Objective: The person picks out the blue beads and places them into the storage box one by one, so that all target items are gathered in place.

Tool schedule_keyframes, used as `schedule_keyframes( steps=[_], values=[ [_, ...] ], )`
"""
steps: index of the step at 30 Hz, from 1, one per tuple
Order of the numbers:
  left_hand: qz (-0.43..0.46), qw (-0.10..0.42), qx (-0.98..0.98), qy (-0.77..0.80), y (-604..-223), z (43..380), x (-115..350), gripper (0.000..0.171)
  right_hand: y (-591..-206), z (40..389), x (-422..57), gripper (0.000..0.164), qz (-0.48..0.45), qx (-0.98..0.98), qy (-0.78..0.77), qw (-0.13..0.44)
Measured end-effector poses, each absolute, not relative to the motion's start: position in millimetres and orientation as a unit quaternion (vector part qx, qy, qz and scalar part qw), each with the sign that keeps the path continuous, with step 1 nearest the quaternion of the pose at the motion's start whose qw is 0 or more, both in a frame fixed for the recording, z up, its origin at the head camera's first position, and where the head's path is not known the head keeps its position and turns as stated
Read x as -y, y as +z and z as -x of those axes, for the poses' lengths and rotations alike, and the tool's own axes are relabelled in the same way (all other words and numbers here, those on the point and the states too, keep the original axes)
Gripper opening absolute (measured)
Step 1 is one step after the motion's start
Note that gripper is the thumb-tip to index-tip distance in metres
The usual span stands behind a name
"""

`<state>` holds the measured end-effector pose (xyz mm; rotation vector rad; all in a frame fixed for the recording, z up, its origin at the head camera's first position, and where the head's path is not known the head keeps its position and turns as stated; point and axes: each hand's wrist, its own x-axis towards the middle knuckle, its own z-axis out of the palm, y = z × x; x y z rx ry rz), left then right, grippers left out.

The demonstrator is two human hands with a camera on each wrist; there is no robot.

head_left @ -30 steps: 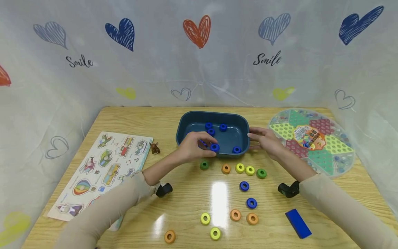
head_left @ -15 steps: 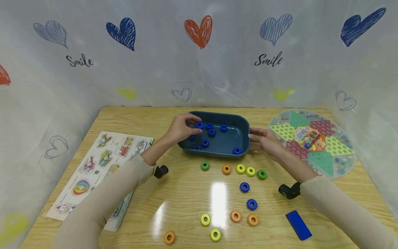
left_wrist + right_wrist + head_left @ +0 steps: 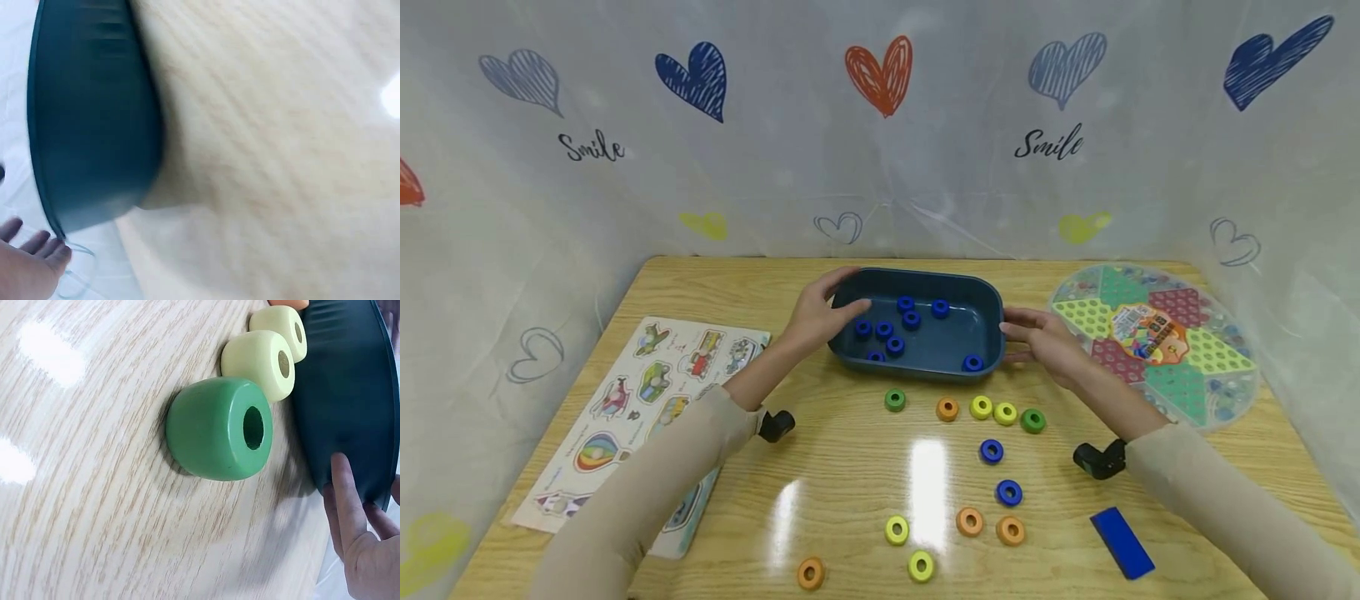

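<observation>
A dark teal plastic bin point(image 3: 917, 369) stands at the back middle of the table, with several blue rings point(image 3: 884, 331) lying inside. At its left end, my left hand point(image 3: 814, 318) holds no ring; the thumb reaches over the rim and the other fingers lie by the outer side. The left wrist view shows those fingers point(image 3: 55, 251) at the rim's corner. My right hand point(image 3: 1049, 343) is at the bin's right end. In the right wrist view, its fairly straight fingers point(image 3: 347, 494) touch the outer wall.
Green rings point(image 3: 1033, 421), yellow rings point(image 3: 1005, 414) and an orange ring point(image 3: 947, 409) lie before the bin. Two blue rings point(image 3: 992, 452) and more yellow and orange ones are nearer. A puzzle board point(image 3: 647, 408) lies left, a round game board point(image 3: 1150, 342) and blue block point(image 3: 1122, 543) right.
My left hand has carried a blue ring from the bin's front towards its left end and let it go inside, then drawn back left to the rim. The right hand has stayed at the right end.
</observation>
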<state>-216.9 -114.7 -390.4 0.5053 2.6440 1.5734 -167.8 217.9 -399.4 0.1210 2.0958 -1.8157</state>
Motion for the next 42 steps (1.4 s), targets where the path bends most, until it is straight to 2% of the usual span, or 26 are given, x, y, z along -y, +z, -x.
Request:
schedule_keyframes(
  steps=[6, 10, 15, 19, 27, 34, 42],
  values=[
    [-0.09, 0.094, -0.817, 0.563, -406, 208, 131, 0.052, -399, 164, -220, 0.052, -0.038, -0.759, -0.617, 0.202],
    [-0.07, 0.126, -0.79, 0.597, -413, 203, 133, 0.046, -393, 154, -226, 0.057, 0.001, -0.785, -0.582, 0.212],
    [-0.014, 0.146, -0.766, 0.626, -416, 200, 131, 0.045, -387, 125, -232, 0.044, 0.067, -0.836, -0.522, 0.157],
    [0.014, 0.153, -0.76, 0.632, -415, 200, 131, 0.047, -391, 98, -226, 0.038, 0.11, -0.842, -0.513, 0.125],
    [0.015, 0.159, -0.752, 0.64, -412, 199, 132, 0.049, -412, 70, -224, 0.04, 0.201, -0.783, -0.559, 0.182],
    [0.013, 0.158, -0.757, 0.634, -409, 197, 132, 0.051, -429, 59, -221, 0.038, 0.228, -0.772, -0.554, 0.212],
    [0.018, 0.16, -0.759, 0.631, -411, 196, 133, 0.049, -434, 55, -213, 0.031, 0.271, -0.783, -0.532, 0.176]
  ],
)
